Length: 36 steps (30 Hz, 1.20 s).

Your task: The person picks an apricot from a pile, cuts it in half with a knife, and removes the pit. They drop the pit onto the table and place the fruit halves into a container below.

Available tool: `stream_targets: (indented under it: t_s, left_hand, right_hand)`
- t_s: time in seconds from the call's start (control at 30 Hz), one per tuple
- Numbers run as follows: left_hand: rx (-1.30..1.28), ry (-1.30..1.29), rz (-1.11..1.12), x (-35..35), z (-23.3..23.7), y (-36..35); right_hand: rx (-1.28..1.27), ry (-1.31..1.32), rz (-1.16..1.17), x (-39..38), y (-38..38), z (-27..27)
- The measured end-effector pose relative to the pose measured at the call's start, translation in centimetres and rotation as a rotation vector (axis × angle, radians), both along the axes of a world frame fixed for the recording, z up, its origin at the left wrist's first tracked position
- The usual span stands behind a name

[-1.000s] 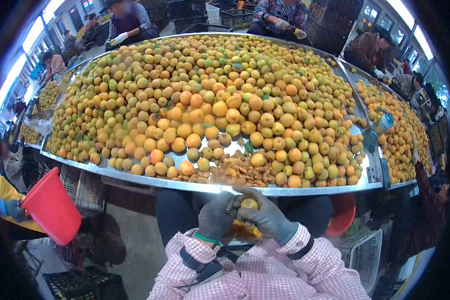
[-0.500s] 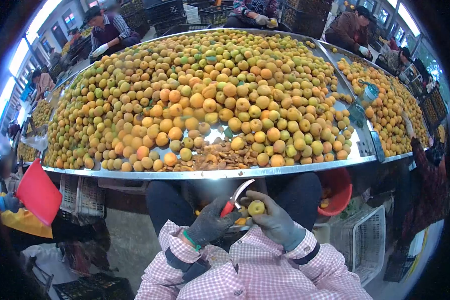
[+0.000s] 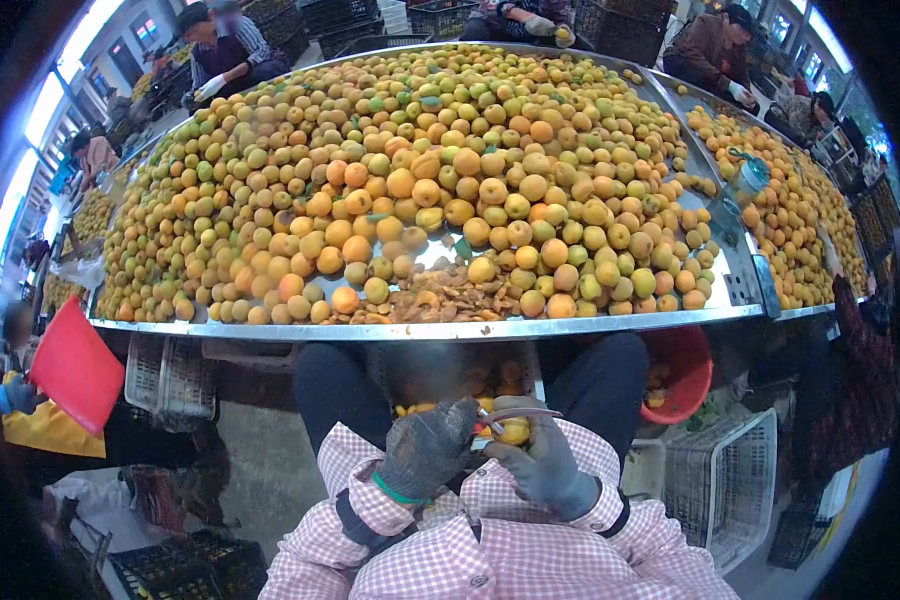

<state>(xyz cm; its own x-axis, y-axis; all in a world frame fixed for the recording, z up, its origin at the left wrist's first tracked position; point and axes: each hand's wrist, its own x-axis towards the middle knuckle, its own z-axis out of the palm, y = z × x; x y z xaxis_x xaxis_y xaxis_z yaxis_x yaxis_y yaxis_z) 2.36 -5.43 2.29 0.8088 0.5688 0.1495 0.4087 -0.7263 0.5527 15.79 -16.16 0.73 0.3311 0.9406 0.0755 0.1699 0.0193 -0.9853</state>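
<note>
My left hand (image 3: 425,450), in a dark grey glove, is closed round the red handle of a curved knife (image 3: 522,412). The blade reaches right across the top of a yellow-green fruit (image 3: 511,431). That fruit sits in the fingers of my right hand (image 3: 550,465), which wears a lighter grey glove. Both hands are close together above my lap, in front of the metal table (image 3: 420,331). A heap of yellow and orange fruits (image 3: 370,190) covers the table. Brown cut pieces (image 3: 440,302) lie near its front edge.
A red bucket (image 3: 705,375) and a white crate (image 3: 740,480) stand at the right. Another crate (image 3: 175,375) and a red basin (image 3: 78,365) are at the left. A green-lidded bottle (image 3: 750,180) stands by the divider. People sit round the tables.
The knife has swung right and down onto the fruit, and my hands have come together. The view has shifted slightly, with the table now a little higher in it.
</note>
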Motion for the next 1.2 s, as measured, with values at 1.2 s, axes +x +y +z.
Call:
stream_targets:
  t_s: [1.2]
  left_hand:
    - [-0.749,-0.510,0.157,2.0,2.0,3.1]
  right_hand:
    - [0.036,0.707,-0.095,6.3,0.9,0.7]
